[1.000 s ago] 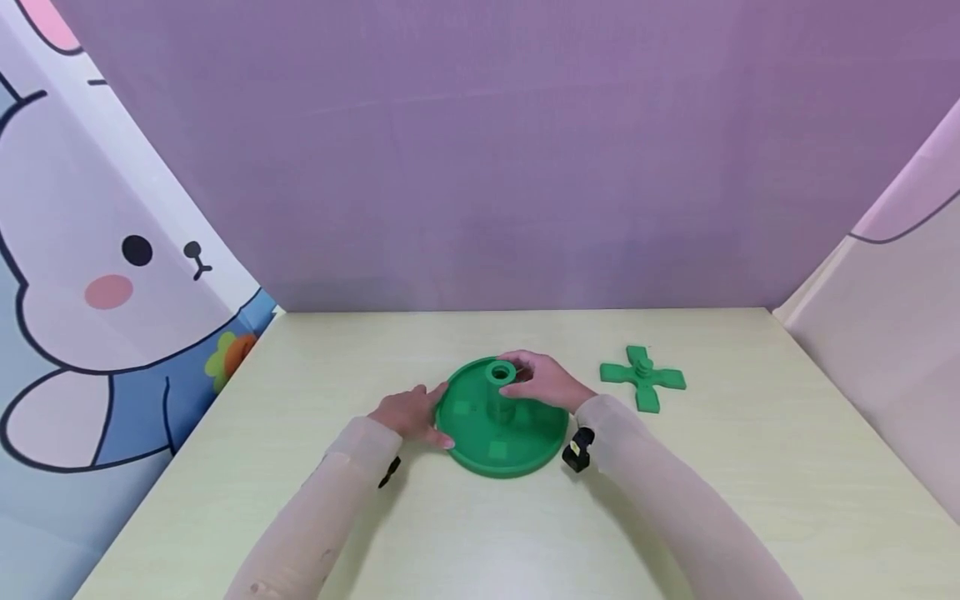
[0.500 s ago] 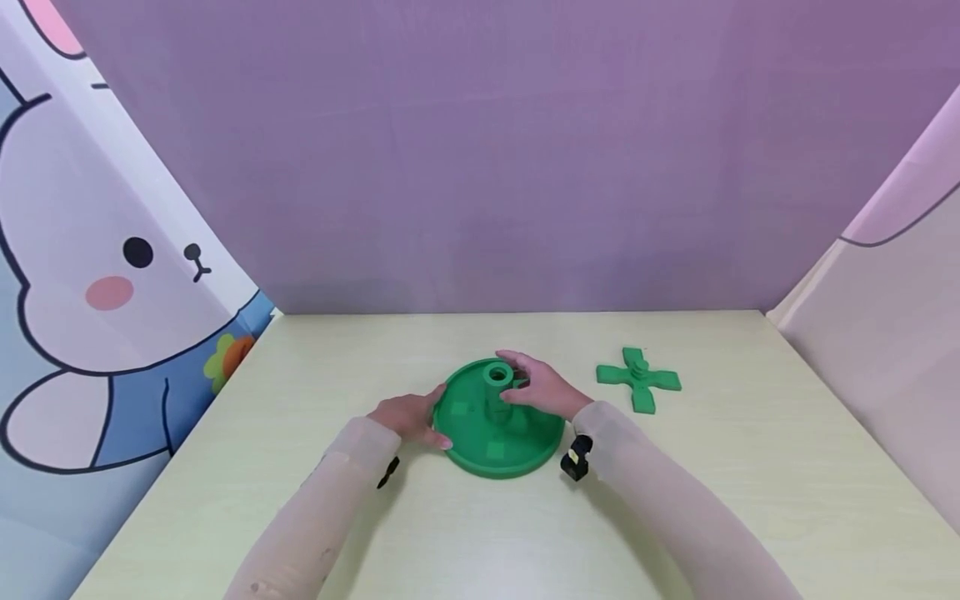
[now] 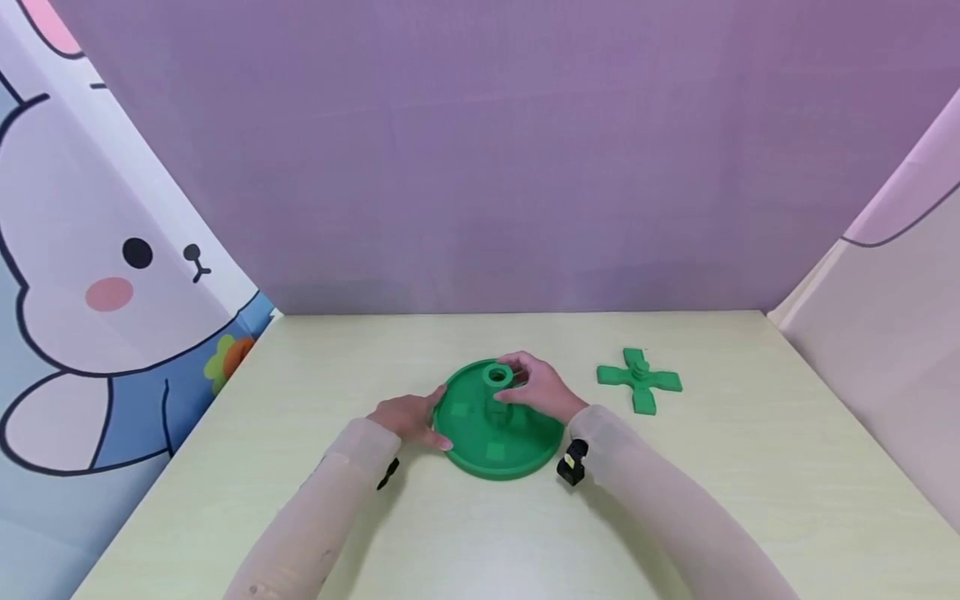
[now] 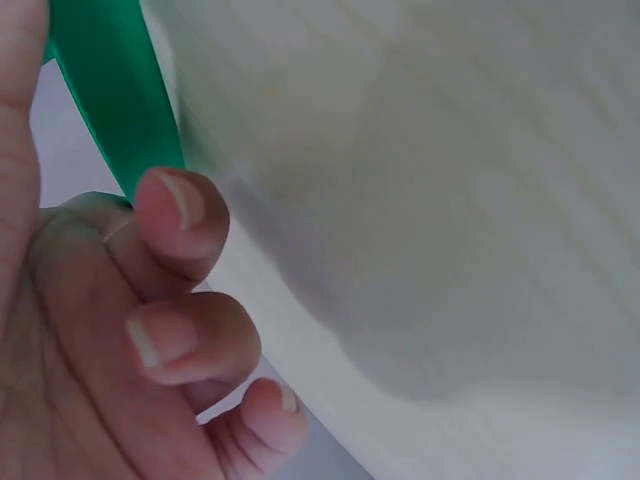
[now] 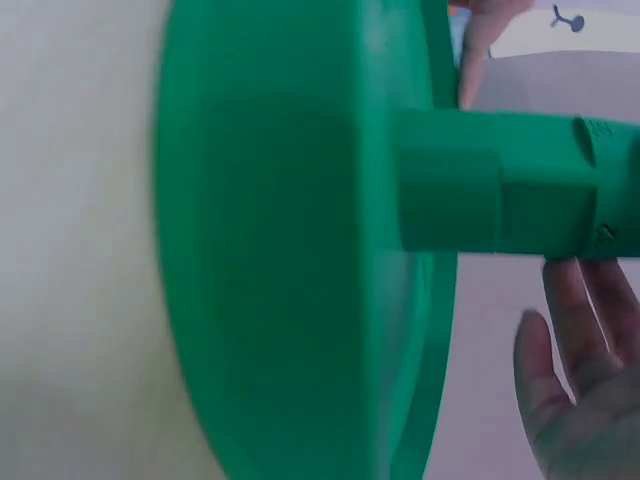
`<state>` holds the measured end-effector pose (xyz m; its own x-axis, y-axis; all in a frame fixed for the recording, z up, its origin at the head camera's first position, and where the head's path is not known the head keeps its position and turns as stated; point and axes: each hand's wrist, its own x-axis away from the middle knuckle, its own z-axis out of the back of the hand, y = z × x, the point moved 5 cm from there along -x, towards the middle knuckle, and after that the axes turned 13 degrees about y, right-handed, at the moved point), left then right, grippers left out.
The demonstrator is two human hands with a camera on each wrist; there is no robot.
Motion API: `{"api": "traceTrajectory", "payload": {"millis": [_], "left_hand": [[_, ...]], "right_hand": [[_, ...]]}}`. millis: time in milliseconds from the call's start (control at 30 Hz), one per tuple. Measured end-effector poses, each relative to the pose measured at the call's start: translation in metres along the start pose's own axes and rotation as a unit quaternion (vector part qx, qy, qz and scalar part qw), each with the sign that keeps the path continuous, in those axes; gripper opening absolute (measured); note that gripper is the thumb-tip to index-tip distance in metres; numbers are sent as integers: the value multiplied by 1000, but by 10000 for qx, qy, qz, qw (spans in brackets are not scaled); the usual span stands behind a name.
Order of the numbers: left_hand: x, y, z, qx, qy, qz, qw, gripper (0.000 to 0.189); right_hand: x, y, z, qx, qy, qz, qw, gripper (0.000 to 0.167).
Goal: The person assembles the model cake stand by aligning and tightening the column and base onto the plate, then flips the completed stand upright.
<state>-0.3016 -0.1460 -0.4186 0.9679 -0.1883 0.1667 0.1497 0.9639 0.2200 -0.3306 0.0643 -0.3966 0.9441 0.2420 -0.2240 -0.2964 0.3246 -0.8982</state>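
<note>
A round green base (image 3: 480, 454) with a raised rim lies on the table, and a hollow green tube (image 3: 497, 392) stands upright at its middle. My left hand (image 3: 405, 417) holds the base's left edge between spread thumb and forefinger; its other fingers are curled below the green rim (image 4: 125, 100) in the left wrist view. My right hand (image 3: 546, 390) grips the tube near its top, thumb in front and fingers behind. The right wrist view has the tube (image 5: 495, 180) sideways, with fingertips touching its side and the thumb out of sight.
A flat green cross-shaped piece (image 3: 640, 380) with a central peg lies on the pale table (image 3: 480, 550), right of the base. A purple backdrop (image 3: 480, 167) rises behind the table. Printed cloth (image 3: 112, 350) hangs at the left.
Half a second ago the right hand's fingers were more spread around the tube; now they are closer in against it. The left hand and the base have hardly moved.
</note>
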Motion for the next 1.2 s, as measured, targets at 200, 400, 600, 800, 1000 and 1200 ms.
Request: {"api": "traceTrajectory", "payload": {"millis": [200,400,600,800,1000,1200], "left_hand": [[1,0,1,23,9,17,10000,102],[3,2,2,-2,14,7,10000,101],[2,0,1,16,2,69,10000,101],[1,0,-1,16,-23,99,9999,102],[0,-1,-2,-38,-78,182,9998,104],[0,-1,-3,-9,-118,278,9995,104]], "right_hand": [[2,0,-3,214,532,-168,9982,49],[3,2,-5,624,327,-4,9975,72],[4,4,-3,392,-345,159,9985,75],[2,5,-1,92,-443,154,9989,66],[3,5,-1,-53,-365,128,9992,62],[6,-6,-1,-48,-259,93,9996,60]]}}
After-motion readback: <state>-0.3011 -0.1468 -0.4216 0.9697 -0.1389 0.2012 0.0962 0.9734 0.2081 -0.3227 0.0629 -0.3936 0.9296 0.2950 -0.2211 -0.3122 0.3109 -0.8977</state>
